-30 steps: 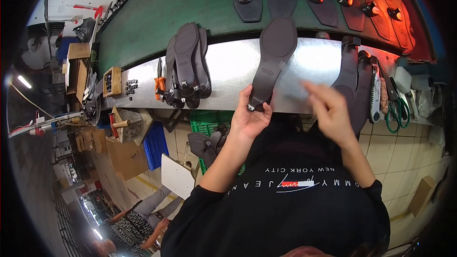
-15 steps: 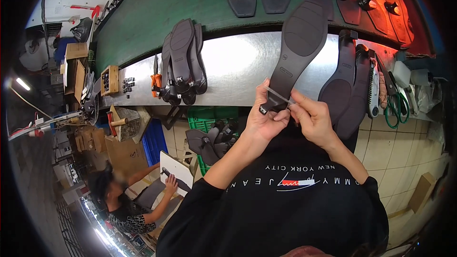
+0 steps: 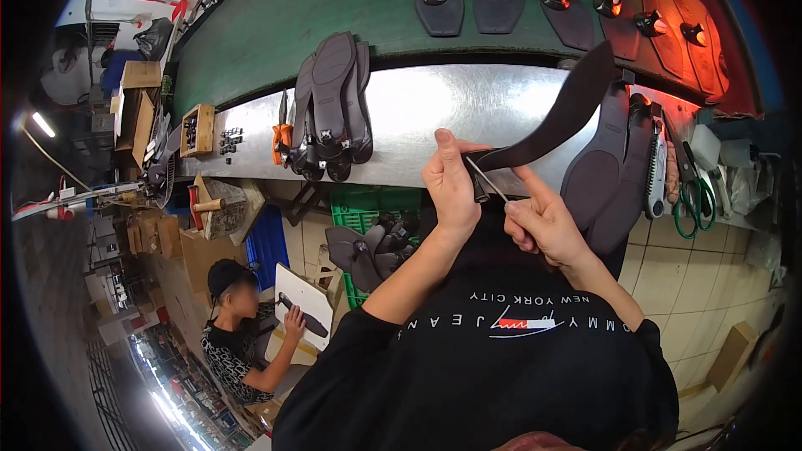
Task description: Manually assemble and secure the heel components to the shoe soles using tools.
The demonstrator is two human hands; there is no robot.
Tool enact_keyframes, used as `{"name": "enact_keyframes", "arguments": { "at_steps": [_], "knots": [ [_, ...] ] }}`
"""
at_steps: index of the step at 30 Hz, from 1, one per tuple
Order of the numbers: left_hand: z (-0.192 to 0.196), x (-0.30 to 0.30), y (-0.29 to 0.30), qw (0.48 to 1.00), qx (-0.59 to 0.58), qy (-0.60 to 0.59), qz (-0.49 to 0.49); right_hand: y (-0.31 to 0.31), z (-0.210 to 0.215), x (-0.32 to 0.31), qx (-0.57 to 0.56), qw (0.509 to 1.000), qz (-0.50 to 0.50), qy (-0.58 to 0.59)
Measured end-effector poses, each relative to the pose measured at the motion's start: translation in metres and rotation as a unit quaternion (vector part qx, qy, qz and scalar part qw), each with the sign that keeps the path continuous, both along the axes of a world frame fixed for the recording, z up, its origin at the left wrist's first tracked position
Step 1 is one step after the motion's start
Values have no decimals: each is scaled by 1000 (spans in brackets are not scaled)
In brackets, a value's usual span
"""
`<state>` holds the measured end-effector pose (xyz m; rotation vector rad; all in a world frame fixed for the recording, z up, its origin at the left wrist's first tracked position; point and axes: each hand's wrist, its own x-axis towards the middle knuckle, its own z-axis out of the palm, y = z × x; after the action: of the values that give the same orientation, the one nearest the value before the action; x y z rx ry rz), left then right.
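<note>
A dark shoe sole (image 3: 560, 125) slants above the metal bench, its broad toe end up and to the right. My left hand (image 3: 453, 188) is closed round its narrow heel end, thumb raised. In my right hand (image 3: 547, 221) a thin, pale, narrow strip (image 3: 487, 180) is pinched, and its far end meets the sole by my left fingers. What kind of tool or strip it is, I cannot make out. The right index finger reaches up to the underside of the sole. Part of the heel end is hidden by my left hand.
Stacked soles (image 3: 334, 108) lie left on the metal bench (image 3: 418, 108), beside orange-handled pliers (image 3: 282, 138). More soles (image 3: 595, 171), a cutter (image 3: 657, 163) and green-handled scissors (image 3: 695, 200) are right. Heeled soles (image 3: 439, 8) line the green belt (image 3: 276, 25). A co-worker (image 3: 242, 334) sits lower left.
The sole has turned from its underside facing me to nearly edge-on, its toe swinging right. My right hand and the strip have moved slightly down. The co-worker's head has lifted.
</note>
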<state>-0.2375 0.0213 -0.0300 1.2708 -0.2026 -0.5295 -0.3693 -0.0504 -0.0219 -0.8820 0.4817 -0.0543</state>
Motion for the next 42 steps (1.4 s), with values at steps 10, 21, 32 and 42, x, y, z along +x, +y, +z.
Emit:
{"name": "enact_keyframes", "arguments": {
  "at_steps": [10,21,32,42],
  "knots": [
    [4,10,2,1000,-10,16,-17,-23,6,-5,176,982,-2,-73],
    [15,12,7,993,16,94,-71,-2,4,6,-564,817,-81,-90],
    [9,26,1,932,-85,327,-134,-2,12,5,-564,818,-83,-79],
    [11,5,-11,919,-105,362,-113,4,5,8,-544,835,-85,1]
  ]
}}
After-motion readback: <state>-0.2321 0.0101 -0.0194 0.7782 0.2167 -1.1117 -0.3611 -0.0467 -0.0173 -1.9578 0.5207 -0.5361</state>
